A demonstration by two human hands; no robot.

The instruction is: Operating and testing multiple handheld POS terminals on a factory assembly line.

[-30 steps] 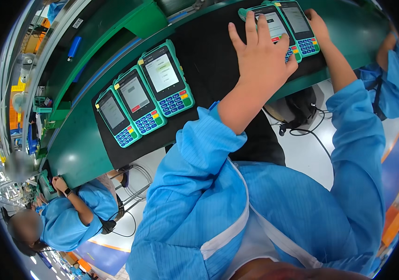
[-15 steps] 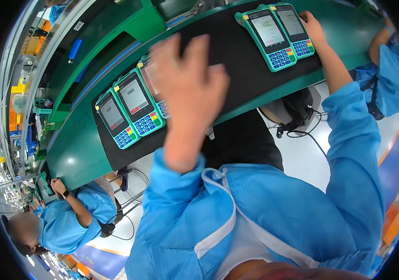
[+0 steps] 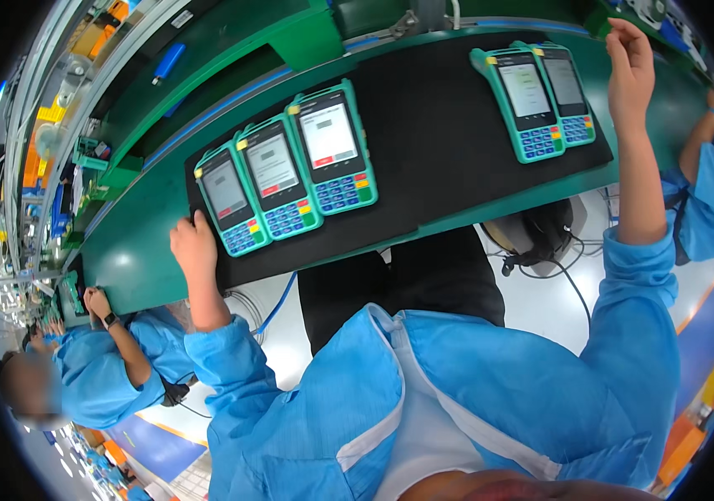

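Three teal card payment terminals stand side by side on the left of a black mat (image 3: 423, 125): a left one (image 3: 227, 196), a middle one (image 3: 276, 179) and a right one (image 3: 332, 150), all with lit screens and blue keypads. Two more terminals, one (image 3: 528, 100) overlapping the other (image 3: 570, 92), lie at the mat's right end. My left hand (image 3: 196, 248) rests by the mat's left edge, close to the leftmost terminal, fingers loosely bent and apart, holding nothing visible. My right hand (image 3: 630, 71) is raised beyond the right pair, open and empty, with its fingers loosely extended.
The mat lies on a green workbench (image 3: 136, 250) with a green shelf (image 3: 240, 63) behind. A blue stick-like object (image 3: 169, 64) lies on the shelf. Co-workers in blue sit at the left (image 3: 115, 367) and right (image 3: 699, 167). A black bag (image 3: 540, 230) with cables is below the bench.
My left hand has gone from above the left group of terminals to the mat's left edge, uncovering the third terminal. My right hand has come away from the right pair. The view has shifted.
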